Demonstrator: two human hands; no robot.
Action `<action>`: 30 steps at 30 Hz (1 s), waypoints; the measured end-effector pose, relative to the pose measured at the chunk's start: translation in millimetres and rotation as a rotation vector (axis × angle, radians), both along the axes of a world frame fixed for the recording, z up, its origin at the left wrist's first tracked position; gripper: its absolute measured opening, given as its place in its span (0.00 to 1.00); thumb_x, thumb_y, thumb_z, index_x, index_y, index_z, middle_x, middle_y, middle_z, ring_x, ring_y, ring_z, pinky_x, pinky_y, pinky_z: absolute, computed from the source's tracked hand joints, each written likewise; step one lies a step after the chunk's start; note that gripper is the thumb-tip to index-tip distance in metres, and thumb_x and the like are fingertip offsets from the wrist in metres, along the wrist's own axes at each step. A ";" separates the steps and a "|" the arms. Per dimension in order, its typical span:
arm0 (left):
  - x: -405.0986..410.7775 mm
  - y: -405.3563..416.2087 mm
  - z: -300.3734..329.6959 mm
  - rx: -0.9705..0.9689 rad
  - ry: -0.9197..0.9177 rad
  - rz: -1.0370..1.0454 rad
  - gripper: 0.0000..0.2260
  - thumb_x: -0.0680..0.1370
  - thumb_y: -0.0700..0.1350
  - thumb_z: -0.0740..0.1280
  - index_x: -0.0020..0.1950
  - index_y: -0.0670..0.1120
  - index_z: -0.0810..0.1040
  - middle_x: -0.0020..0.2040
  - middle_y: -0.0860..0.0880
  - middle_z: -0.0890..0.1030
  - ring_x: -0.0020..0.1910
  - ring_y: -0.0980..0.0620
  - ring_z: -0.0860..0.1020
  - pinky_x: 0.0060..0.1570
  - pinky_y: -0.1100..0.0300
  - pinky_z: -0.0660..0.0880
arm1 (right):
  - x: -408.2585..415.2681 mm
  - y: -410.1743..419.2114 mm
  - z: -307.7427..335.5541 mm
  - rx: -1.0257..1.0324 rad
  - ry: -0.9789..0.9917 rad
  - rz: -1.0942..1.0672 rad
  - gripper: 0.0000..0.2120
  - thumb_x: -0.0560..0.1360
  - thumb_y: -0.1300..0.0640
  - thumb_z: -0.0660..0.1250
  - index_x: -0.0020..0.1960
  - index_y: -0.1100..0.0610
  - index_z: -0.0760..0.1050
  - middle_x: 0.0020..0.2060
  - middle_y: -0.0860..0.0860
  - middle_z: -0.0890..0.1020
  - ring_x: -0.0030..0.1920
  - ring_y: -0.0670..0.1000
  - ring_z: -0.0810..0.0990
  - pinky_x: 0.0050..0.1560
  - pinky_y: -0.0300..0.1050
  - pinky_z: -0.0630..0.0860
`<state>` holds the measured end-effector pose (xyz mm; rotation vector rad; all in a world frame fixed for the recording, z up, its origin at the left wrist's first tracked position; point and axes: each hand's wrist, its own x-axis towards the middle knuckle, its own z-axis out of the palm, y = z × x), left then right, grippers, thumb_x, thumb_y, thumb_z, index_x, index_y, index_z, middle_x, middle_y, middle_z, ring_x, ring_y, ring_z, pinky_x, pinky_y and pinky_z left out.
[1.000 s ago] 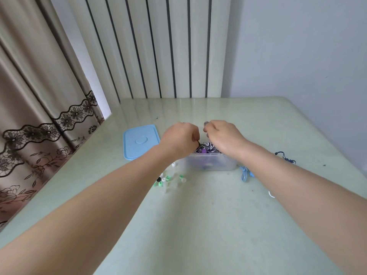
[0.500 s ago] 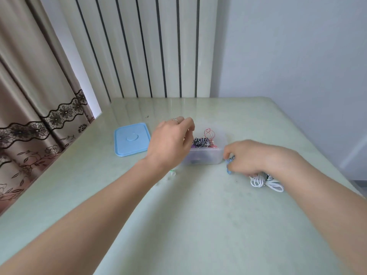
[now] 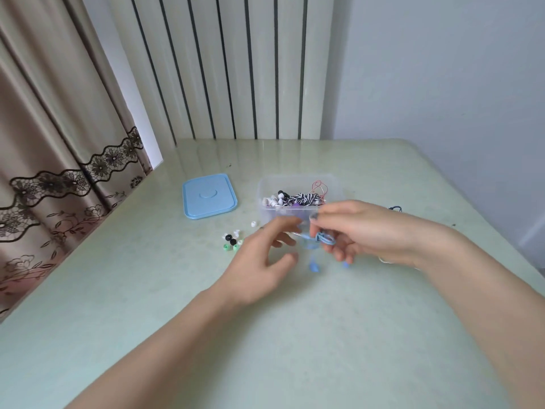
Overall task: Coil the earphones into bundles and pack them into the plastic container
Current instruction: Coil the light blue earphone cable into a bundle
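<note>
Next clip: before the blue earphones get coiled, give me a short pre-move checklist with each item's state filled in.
1. Right hand grips the light blue earphone cable: ok.
2. Left hand free to wind: ok, fingers loose and holding nothing.
3. Earbuds hanging free under the hands: cannot tell, blurred.
4. Clear plastic container uncovered: ok, its flat blue lid lies beside it.
5. Room left in the container: cannot tell.
</note>
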<state>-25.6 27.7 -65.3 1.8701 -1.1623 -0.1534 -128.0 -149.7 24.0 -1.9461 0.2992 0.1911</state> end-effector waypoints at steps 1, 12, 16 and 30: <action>-2.7 1.8 0.7 0.004 0.058 -0.031 0.21 0.77 0.42 0.65 0.69 0.54 0.73 0.61 0.56 0.80 0.61 0.52 0.78 0.63 0.55 0.74 | 0.6 2.7 -2.7 0.164 -0.037 -0.006 0.12 0.83 0.53 0.59 0.46 0.57 0.75 0.32 0.53 0.75 0.29 0.51 0.73 0.31 0.42 0.70; 3.3 8.9 -4.3 -0.301 0.379 0.063 0.05 0.82 0.35 0.65 0.55 0.43 0.78 0.37 0.51 0.79 0.35 0.51 0.75 0.39 0.62 0.73 | 20.5 20.6 -53.5 0.659 -0.112 -0.194 0.13 0.79 0.47 0.62 0.41 0.55 0.69 0.32 0.55 0.75 0.30 0.52 0.71 0.34 0.45 0.68; 11.3 17.6 -3.2 -0.333 0.447 0.091 0.05 0.84 0.36 0.63 0.53 0.44 0.77 0.35 0.50 0.77 0.29 0.49 0.68 0.30 0.61 0.68 | 23.6 25.1 -61.2 0.563 -0.114 -0.202 0.16 0.78 0.47 0.65 0.39 0.56 0.67 0.34 0.59 0.79 0.31 0.55 0.75 0.34 0.47 0.72; 16.4 19.9 9.0 -0.348 0.732 -0.059 0.13 0.83 0.36 0.62 0.44 0.48 0.83 0.34 0.49 0.74 0.25 0.55 0.62 0.25 0.65 0.64 | 26.8 42.7 -59.3 0.037 -0.364 -0.248 0.15 0.75 0.45 0.70 0.57 0.49 0.70 0.53 0.45 0.83 0.55 0.41 0.81 0.55 0.41 0.75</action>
